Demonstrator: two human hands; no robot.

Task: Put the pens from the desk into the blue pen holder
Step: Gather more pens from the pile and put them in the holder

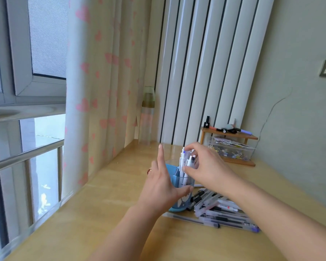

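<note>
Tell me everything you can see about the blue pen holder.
The blue pen holder stands upright on the wooden desk, light blue plastic by its look, with a print low on its side. White pens stick up from it. The left hand steadies its side; the right hand grips the pens above.

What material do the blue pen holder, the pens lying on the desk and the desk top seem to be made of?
Blue pen holder: probably plastic, smooth with a slight sheen and a printed pattern. Pens lying on the desk: likely frosted translucent plastic, since dark refills show through the barrels. Desk top: wood or a wood-look laminate, pale yellow with faint grain and a soft gloss; which of the two is unclear.
</note>
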